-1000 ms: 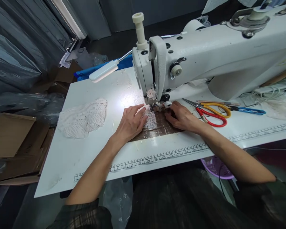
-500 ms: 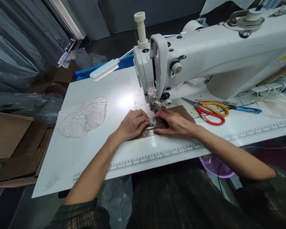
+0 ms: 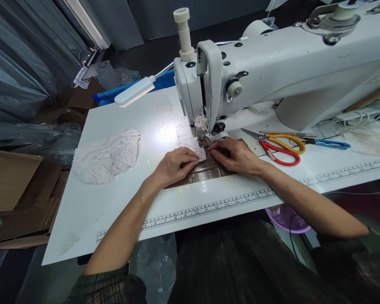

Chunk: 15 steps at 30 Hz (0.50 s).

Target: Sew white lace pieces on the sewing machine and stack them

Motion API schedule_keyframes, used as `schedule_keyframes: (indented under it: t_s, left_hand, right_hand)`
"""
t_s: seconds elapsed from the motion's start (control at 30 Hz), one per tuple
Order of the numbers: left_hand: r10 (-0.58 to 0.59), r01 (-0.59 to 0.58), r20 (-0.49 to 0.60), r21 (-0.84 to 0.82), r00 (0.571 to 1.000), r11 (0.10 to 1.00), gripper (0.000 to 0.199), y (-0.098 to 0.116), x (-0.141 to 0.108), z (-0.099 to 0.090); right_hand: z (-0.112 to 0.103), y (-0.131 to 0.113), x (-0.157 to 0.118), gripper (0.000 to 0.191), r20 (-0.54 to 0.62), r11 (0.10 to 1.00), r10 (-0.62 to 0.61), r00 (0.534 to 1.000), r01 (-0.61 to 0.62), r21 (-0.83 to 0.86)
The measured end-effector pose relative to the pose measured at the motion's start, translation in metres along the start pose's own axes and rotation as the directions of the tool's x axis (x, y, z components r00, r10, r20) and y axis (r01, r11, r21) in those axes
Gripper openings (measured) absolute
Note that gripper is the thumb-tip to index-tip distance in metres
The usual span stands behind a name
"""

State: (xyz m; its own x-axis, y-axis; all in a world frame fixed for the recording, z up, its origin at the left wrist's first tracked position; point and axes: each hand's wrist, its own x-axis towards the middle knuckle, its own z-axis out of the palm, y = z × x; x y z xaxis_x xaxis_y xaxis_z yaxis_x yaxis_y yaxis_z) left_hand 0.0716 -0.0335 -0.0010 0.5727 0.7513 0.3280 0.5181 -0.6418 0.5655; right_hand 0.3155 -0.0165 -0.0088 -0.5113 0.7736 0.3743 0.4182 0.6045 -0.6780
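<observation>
A strip of white lace [image 3: 184,134] runs under the needle area of the white sewing machine [image 3: 259,67], its near end on a shiny brown sheet [image 3: 205,174] taped to the table. At that end, my left hand [image 3: 175,167] pinches the lace's edge between thumb and fingers. Just right of the presser foot [image 3: 204,141], my right hand [image 3: 237,155] has thumb and forefinger pressed together by the lace's right edge. Whatever lies between those right fingertips is too small to make out.
Gathered white lace [image 3: 107,156] lies on the left of the white table [image 3: 120,211]. Red-and-yellow-handled scissors [image 3: 281,153] and a blue-handled tool [image 3: 331,144] lie at the right. A lamp [image 3: 135,91] overhangs the back. Below the front edge hangs a purple basket [image 3: 288,219].
My right hand has lifted slightly from the brown sheet, its fingers drawing together beside the presser foot. My left hand stays at the lace's near end. The view has shifted a little.
</observation>
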Motion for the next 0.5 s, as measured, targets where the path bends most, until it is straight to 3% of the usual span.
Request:
schedule_keyframes:
  t_s: [0.2, 0.33, 0.5]
  left_hand:
    - [-0.081, 0.071, -0.06, -0.153, 0.995, 0.986, 0.013, -0.0018, 0.0025, 0.0034]
    - [-0.115, 0.093, -0.093, -0.216, 0.989, 0.972, 0.012, -0.0028, 0.0042, -0.0016]
    - [-0.095, 0.088, -0.306, -0.037, 0.947, 0.995, 0.014, -0.0026, 0.0065, 0.0038]
  right_hand:
    - [0.0061, -0.0013, -0.0017, 0.027, 0.121, 0.997, -0.02, 0.992, 0.03, -0.076]
    - [0.0071, 0.0011, -0.0042, 0.027, 0.137, 0.988, -0.003, 0.991, 0.024, -0.153]
    - [0.0087, -0.0028, -0.0057, 0.037, 0.232, 0.948, -0.066, 0.97, 0.133, -0.288]
